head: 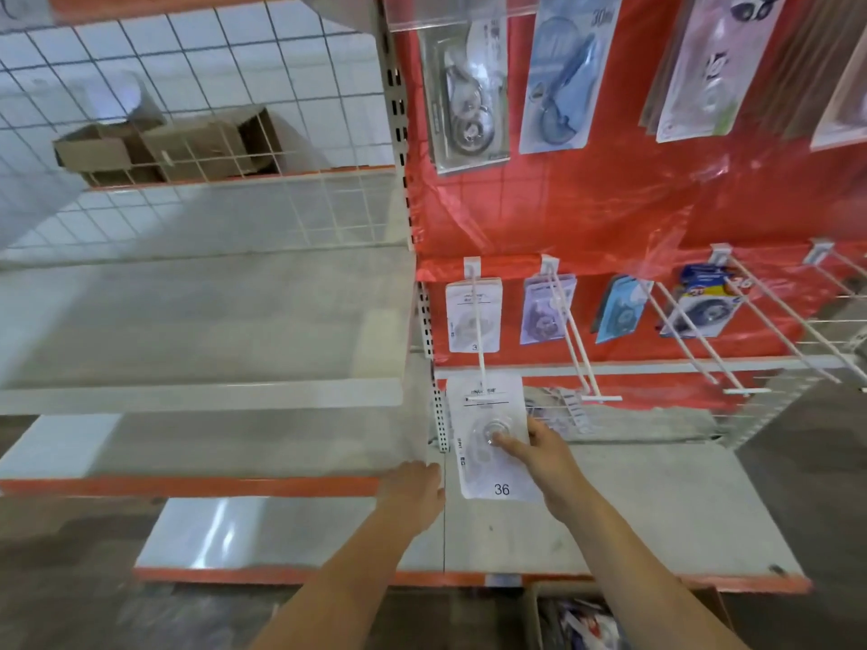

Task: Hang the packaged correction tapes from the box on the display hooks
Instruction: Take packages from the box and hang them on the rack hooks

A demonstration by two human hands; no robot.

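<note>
Right hand [539, 450] pinches one white carded correction tape packet [492, 438] at a white wire hook [477, 330]; left hand [413, 490] rests loosely curled on grey shelf [633, 509], four packets hanging behind

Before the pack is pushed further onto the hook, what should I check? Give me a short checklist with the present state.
1. Right hand holds the white pack: ok.
2. Grip is firm: cannot tell.
3. Pack's hole sits on the leftmost hook: cannot tell, blurred.
4. Hook has room in front of the hung pack: ok.
5. Left hand is off the pack: ok.
6. Box below holds more packs: ok.
</note>
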